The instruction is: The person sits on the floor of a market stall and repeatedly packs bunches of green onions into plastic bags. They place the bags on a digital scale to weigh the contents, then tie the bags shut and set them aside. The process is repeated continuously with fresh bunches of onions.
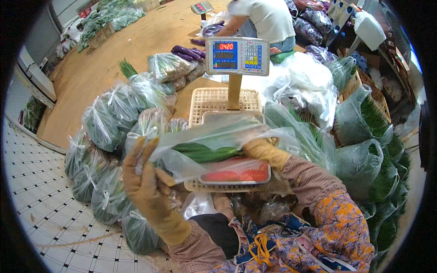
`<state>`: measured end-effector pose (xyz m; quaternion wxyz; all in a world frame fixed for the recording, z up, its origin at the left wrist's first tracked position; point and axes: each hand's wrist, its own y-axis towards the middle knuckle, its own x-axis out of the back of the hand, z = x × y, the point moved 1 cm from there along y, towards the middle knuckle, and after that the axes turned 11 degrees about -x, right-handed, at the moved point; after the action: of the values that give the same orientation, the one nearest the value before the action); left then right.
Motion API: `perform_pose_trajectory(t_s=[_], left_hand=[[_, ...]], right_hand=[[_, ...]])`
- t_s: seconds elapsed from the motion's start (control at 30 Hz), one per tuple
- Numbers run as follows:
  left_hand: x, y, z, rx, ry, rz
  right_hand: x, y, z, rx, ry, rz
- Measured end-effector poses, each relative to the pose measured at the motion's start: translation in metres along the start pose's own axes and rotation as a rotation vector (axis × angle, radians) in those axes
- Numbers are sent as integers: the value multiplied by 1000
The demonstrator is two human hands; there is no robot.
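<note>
My left hand (pixel 148 181), in a tan glove, is raised at the left edge of a clear plastic bag (pixel 191 163), its fingers spread and partly blurred; whether they pinch the film is unclear. Inside the bag lies a bunch of long green leafy vegetables (pixel 206 152). My right hand (pixel 266 152), gloved too, is closed around the right end of the bunch and its bag. Both are over the red plate of a weighing scale (pixel 239 175), whose lit display (pixel 237 56) stands on a post behind.
Tied bags of greens (pixel 102 124) line the left side; open bags of greens (pixel 358 163) stand at the right. A plastic crate (pixel 208 99) sits under the scale. Ahead, a person in a white shirt (pixel 269 17) bends near eggplants (pixel 186 53).
</note>
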<state>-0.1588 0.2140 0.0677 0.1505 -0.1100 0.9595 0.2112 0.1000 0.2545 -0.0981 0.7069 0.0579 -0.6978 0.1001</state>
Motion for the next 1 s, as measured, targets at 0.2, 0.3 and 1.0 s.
perform_pose_trajectory(t_s=[0.2, 0.3, 1.0], left_hand=[[11, -2, -8, -173, 185, 68], [-26, -1, 20, 137, 115, 224], [-37, -33, -19, -650, 839, -52]], right_hand=[[19, 6, 5, -38, 199, 44], [19, 4, -2, -85, 191, 18], [-83, -270, -145, -1382, 1128, -557]])
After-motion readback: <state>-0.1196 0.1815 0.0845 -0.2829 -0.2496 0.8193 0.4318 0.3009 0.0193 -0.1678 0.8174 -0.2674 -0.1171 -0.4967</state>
